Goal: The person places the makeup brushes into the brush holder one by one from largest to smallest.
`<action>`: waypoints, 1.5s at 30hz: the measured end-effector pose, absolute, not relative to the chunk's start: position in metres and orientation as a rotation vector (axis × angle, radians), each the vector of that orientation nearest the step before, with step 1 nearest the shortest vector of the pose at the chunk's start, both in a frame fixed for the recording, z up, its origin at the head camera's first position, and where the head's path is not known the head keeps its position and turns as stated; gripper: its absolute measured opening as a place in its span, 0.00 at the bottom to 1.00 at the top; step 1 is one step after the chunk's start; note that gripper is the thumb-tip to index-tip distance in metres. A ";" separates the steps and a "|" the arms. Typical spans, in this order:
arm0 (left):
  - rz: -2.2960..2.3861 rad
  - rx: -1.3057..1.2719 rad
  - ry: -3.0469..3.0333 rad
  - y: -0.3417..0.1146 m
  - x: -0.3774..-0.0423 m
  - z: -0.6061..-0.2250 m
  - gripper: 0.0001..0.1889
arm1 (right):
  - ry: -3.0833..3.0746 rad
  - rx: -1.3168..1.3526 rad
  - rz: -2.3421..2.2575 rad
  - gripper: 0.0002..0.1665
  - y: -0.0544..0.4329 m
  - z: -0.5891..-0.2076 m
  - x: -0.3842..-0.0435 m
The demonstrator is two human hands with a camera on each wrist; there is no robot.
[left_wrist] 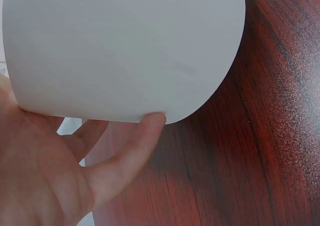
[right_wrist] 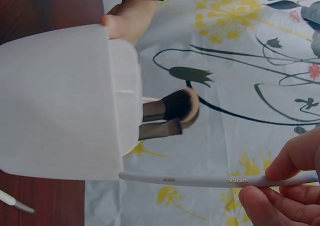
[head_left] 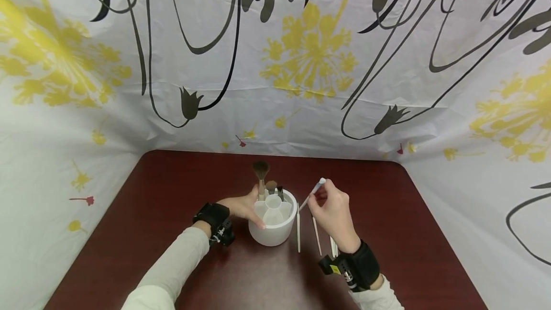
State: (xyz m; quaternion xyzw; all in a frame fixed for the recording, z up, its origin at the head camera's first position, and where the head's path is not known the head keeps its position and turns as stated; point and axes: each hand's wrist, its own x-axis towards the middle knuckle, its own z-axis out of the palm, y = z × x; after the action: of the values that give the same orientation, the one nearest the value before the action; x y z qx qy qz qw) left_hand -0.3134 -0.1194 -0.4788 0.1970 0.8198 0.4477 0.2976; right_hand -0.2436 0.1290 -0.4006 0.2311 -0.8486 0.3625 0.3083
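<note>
My left hand [head_left: 241, 207] grips a white round brush holder [head_left: 271, 237] around its left side, thumb toward the front. In the left wrist view, that hand [left_wrist: 40, 171] lies along the wall of the holder [left_wrist: 125, 51]. My right hand [head_left: 333, 209], just right of the holder, pinches a slim makeup brush [head_left: 313, 192] with a pale, lettered handle. The right wrist view shows the handle [right_wrist: 200, 180] between thumb and fingers, its far end right at the holder's rim. A large fluffy brush [head_left: 260, 170] and two smaller brushes [right_wrist: 175, 106] stand in the holder's compartments.
Several slim pale-handled brushes lie on the dark red table right of the holder, among them one near the holder [head_left: 298, 233] and another [head_left: 316, 238] under my right hand. A floral-patterned white cloth [head_left: 241, 75] hangs behind and beside the table.
</note>
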 end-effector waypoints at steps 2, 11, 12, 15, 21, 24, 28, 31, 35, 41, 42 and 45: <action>1.193 0.524 2.174 -0.119 -0.312 -0.478 0.70 | -2.235 0.619 0.980 0.11 0.128 -0.400 -0.243; 1.187 0.486 2.173 -0.119 -0.312 -0.479 0.68 | -2.221 0.684 1.031 0.13 0.117 -0.397 -0.242; 1.190 0.481 2.172 -0.119 -0.313 -0.479 0.68 | -2.223 0.684 1.035 0.13 0.116 -0.397 -0.242; 1.196 0.471 2.172 -0.119 -0.314 -0.481 0.69 | -2.228 0.685 1.035 0.12 0.115 -0.395 -0.242; 1.197 0.472 2.189 -0.119 -0.315 -0.481 0.69 | -2.226 0.674 1.012 0.11 0.114 -0.393 -0.246; 1.205 0.462 2.193 -0.118 -0.314 -0.482 0.70 | -2.250 0.670 1.019 0.11 0.113 -0.394 -0.247; 1.214 0.480 2.179 -0.118 -0.313 -0.484 0.71 | -2.278 0.661 1.041 0.12 0.112 -0.397 -0.247; 1.226 0.492 2.178 -0.119 -0.313 -0.484 0.72 | -2.288 0.659 1.056 0.12 0.111 -0.398 -0.248; 1.239 0.496 2.180 -0.119 -0.312 -0.485 0.71 | -2.286 0.668 1.066 0.12 0.110 -0.399 -0.249; 1.238 0.481 2.170 -0.118 -0.311 -0.484 0.71 | -2.276 0.680 1.057 0.13 0.107 -0.402 -0.250; 1.238 0.480 2.172 -0.118 -0.311 -0.484 0.70 | -2.274 0.684 1.054 0.13 0.107 -0.402 -0.250; 1.240 0.486 2.184 -0.118 -0.311 -0.485 0.70 | -2.274 0.694 1.047 0.13 0.106 -0.404 -0.252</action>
State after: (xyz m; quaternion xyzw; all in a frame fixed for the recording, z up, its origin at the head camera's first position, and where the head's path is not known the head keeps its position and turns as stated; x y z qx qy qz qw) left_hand -0.3108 -0.1184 -0.4849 0.1821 0.8176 0.4641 0.2879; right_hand -0.2517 0.1056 -0.4045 0.2572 -0.8432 0.3884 0.2683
